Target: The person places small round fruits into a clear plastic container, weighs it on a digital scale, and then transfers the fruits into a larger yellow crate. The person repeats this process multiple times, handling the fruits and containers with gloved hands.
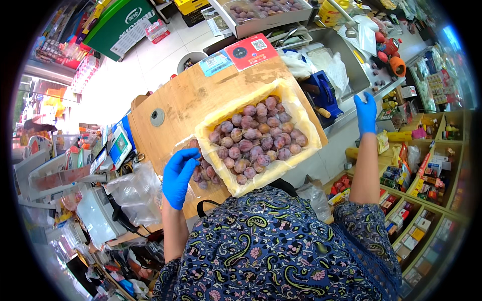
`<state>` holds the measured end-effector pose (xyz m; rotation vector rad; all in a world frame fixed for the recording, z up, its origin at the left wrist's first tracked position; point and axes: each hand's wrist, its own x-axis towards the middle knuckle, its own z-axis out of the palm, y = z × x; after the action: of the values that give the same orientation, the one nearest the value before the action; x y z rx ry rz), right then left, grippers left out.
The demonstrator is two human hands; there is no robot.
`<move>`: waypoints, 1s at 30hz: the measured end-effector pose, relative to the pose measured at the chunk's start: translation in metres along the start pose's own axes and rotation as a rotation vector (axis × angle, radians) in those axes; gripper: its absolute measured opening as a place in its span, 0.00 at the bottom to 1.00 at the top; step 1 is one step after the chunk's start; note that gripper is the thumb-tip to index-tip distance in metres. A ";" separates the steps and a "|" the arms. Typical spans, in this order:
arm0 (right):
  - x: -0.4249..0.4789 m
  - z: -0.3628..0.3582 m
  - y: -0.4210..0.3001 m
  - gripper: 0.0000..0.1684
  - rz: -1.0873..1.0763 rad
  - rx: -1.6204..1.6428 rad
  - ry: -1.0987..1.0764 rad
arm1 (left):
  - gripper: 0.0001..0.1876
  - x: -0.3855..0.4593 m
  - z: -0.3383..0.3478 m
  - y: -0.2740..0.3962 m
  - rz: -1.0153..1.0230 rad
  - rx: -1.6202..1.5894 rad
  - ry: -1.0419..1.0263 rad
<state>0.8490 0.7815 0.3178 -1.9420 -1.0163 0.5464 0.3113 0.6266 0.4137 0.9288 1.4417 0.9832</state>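
Note:
A paper-lined box [203,150] full of purple plums [256,152] lies tilted on the wooden counter, close against my body. Just left of it, a clear plastic container [180,145] holds more plums [205,173]. My left hand [179,175], in a blue glove, is at this container's left side with fingers curled; whether a plum is between them cannot be told. Out to the right, beside the metal sink's edge, my gloved right hand [365,111] is raised with thumb and fingers apart and nothing visible in it. Several loose plums [377,82] lie on the metal ledge beyond it.
Stacked clear containers [139,192] and a scale [99,214] stand at the left. Two cards with printed codes [252,52] lie at the counter's far edge. Another box of plums [271,22] is beyond. A blue tool holder [325,94] sits by the sink [354,71]; shelves [418,195] line the right.

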 end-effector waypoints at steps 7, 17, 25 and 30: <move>-0.142 0.042 -0.139 0.28 -0.289 -0.016 -1.189 | 0.19 0.004 0.026 -0.003 -0.024 0.167 -0.292; -0.168 0.083 -0.155 0.38 -0.605 -0.910 -1.114 | 0.32 0.007 0.077 0.005 0.153 0.623 -0.454; -0.168 0.096 -0.156 0.45 -0.608 -1.012 -1.160 | 0.45 0.021 0.087 -0.019 0.032 0.622 -0.601; -0.164 0.100 -0.158 0.44 -0.455 -0.921 -1.210 | 0.49 0.021 0.090 -0.029 0.015 0.455 -0.613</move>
<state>0.6154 0.7438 0.3957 -1.8786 -2.7691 1.1570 0.3985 0.6424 0.3745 1.4244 1.1351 0.3171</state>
